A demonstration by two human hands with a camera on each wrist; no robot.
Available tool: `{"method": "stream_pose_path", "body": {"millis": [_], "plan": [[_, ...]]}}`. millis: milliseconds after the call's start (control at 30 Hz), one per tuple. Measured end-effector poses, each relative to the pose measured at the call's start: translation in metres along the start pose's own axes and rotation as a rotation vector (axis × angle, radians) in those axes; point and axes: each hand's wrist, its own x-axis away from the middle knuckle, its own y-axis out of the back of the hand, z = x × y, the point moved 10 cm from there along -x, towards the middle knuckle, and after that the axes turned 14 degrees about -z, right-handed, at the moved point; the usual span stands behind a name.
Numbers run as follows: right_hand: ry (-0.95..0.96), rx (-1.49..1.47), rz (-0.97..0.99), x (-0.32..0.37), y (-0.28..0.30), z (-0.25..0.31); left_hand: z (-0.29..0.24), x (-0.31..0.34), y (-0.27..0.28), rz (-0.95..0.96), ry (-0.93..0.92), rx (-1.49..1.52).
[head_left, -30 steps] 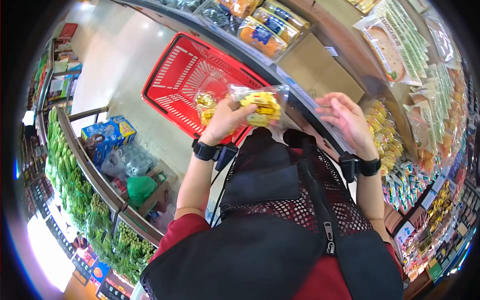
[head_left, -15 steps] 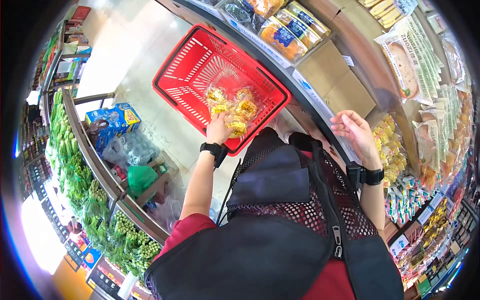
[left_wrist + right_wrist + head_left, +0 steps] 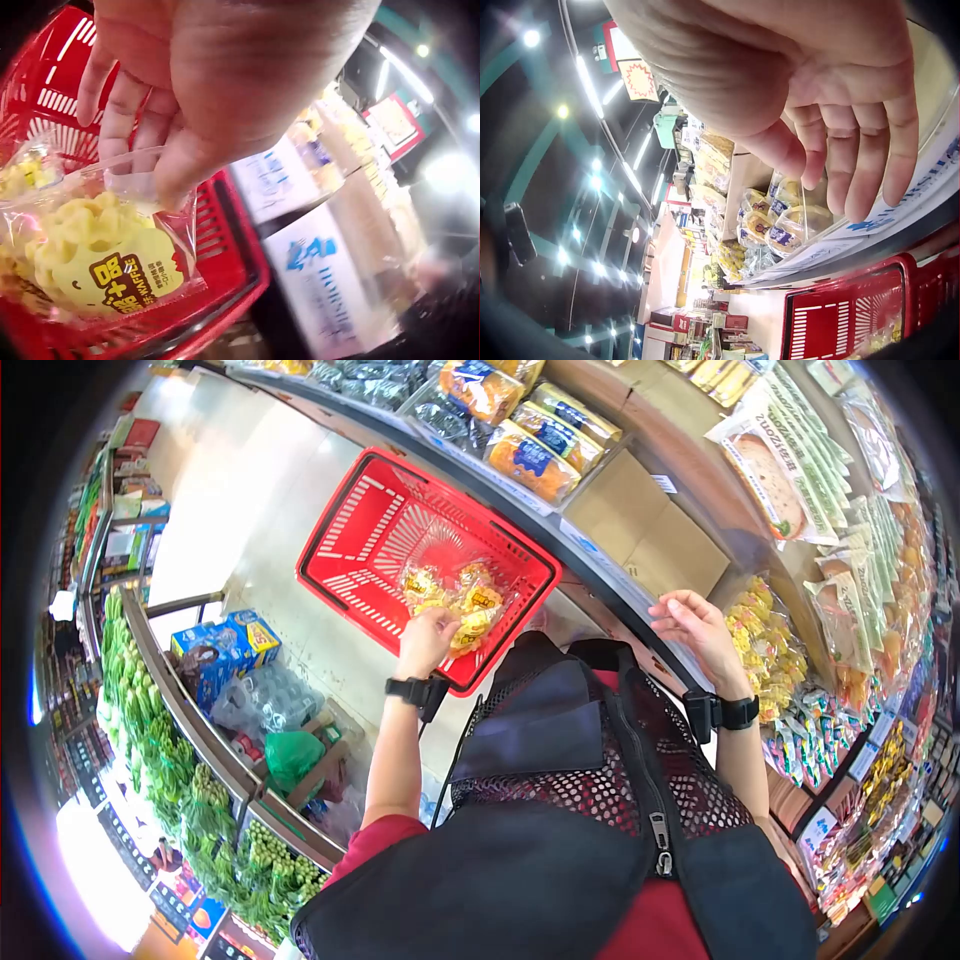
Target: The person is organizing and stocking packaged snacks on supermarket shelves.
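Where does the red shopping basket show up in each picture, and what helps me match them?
Head: red shopping basket, mostly upper half, just left of centre.
Left wrist: basket, left side, partly behind the left hand.
Right wrist: basket, bottom right, cut off by the edge.
Shared landmark: white shelf labels with blue print.

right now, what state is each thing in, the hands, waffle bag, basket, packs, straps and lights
Left hand: pinching the clear plastic waffle bag
Clear plastic waffle bag: held by its top edge
Right hand: holding nothing, fingers loosely bent
Red slotted plastic basket: open-topped, partly filled
Yellow waffle packs in clear plastic: lying in the basket
Black wrist straps: around both wrists
White tube lights: lit
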Motion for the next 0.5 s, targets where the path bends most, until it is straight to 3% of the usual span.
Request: {"method": "stream_pose_path", "body": {"millis": [100,300,367,433,500], "plan": [[0.113,0.101,0.017,0.001,-0.006,0.014,-0.075,-0.008,0.044,-0.058,-0.187,0.113],[0.957,0.632,0.079,0.051,-0.058,0.103,-0.223,-0.01,0.036,0.061,-0.327,0.417],[1.002,0.784,0.039,0.047,-0.058,0.099,-0.259,-0.009,0.01,0.127,-0.371,0.497],[0.839,0.821,0.002,0.023,-0.039,0.078,-0.301,-0.002,-0.001,0.111,-0.499,0.478],[0.852,0.77,-0.075,0.014,-0.014,0.075,-0.32,-0.003,-0.009,0.042,-0.591,0.46]]}}
